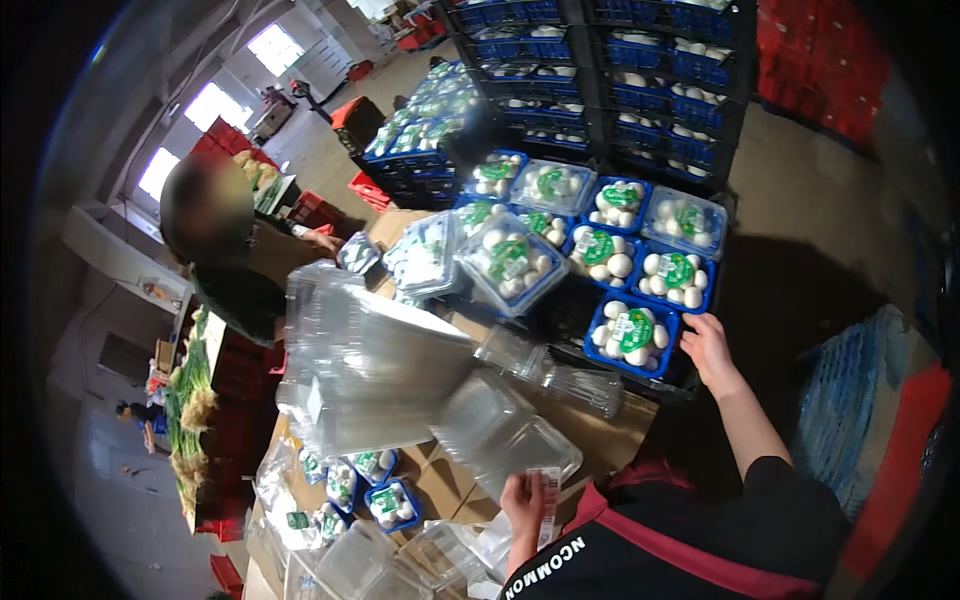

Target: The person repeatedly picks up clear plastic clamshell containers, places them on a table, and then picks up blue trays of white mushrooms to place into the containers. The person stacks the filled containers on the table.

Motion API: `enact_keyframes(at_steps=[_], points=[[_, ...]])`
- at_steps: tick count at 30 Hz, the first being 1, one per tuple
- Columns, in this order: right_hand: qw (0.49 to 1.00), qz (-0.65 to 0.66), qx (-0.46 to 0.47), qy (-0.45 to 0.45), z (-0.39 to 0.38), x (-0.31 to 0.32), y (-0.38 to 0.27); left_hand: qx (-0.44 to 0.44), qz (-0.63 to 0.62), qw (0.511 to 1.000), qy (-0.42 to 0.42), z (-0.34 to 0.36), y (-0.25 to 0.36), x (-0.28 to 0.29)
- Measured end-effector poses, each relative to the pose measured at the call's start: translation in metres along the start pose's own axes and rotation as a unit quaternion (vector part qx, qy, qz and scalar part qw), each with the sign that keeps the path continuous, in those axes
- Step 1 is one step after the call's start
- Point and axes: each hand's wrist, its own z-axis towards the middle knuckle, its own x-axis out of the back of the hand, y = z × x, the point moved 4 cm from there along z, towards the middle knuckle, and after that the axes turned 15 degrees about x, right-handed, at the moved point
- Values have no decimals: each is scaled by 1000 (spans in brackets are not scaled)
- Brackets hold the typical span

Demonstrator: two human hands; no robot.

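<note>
My left hand (522, 505) is closed on a strip of printed labels (548, 500), white with reddish print, close to my body. At the right, my right hand (708, 350) has its fingers apart and slightly bent, beside the right edge of a blue mushroom punnet (630, 337). White mushrooms and a round green label show in that punnet. Behind it, more punnets stand close together in a dark crate, among them a lidded punnet (510, 262) resting tilted on others.
A tall stack of nested clear plastic lids (370, 360) stands on the cardboard-topped table. More clear lids (520, 430) and small blue mushroom punnets (392, 505) lie nearby. Crate stacks (620, 90) rise behind. A co-worker (230, 250) stands across the table at left; blue pallets (850, 390) stand at right.
</note>
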Motion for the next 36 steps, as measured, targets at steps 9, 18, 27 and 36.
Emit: enact_keyframes(at_steps=[9, 18, 27, 36], points=[[994, 43, 79, 55, 18, 2, 6, 4, -14, 1000, 8, -9, -2, 5], [965, 216, -94, 119, 51, -12, 3, -13, -17, 1000, 9, -10, 2, 7], [980, 163, 79, -81, -28, -51, -45, -21, -11, 1000, 9, -10, 7, 9], [953, 218, 20, -209, -50, -86, -59, -24, -19, 999, 11, -11, 6, 8]])
